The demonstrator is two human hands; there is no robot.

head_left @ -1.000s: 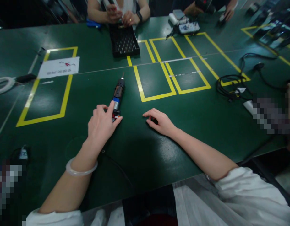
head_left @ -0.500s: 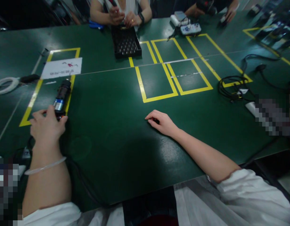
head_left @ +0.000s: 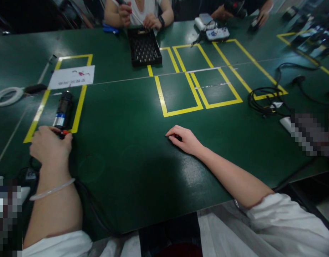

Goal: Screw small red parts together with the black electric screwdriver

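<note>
My left hand point(head_left: 50, 144) is closed round the near end of a black cylindrical tool point(head_left: 63, 109) with a blue and silver band and a red part by my thumb. The tool lies inside a yellow taped rectangle point(head_left: 79, 114) on the green table point(head_left: 121, 142), its tip pointing away from me. My right hand point(head_left: 184, 139) rests on the table right of the middle, fingers curled and thumb near the fingertips; nothing shows in it.
A white sheet point(head_left: 72, 77) lies beyond the tool, a white ring point(head_left: 8, 96) at the left. Across the table a person's hands are at a black tray point(head_left: 145, 50). Coiled black cable point(head_left: 263, 101) lies at the right, beyond which are blurred devices.
My left hand and the tool have shifted slightly left, and the tool now sits within the tape rather than over its right strip. The person opposite has moved their hands apart.
</note>
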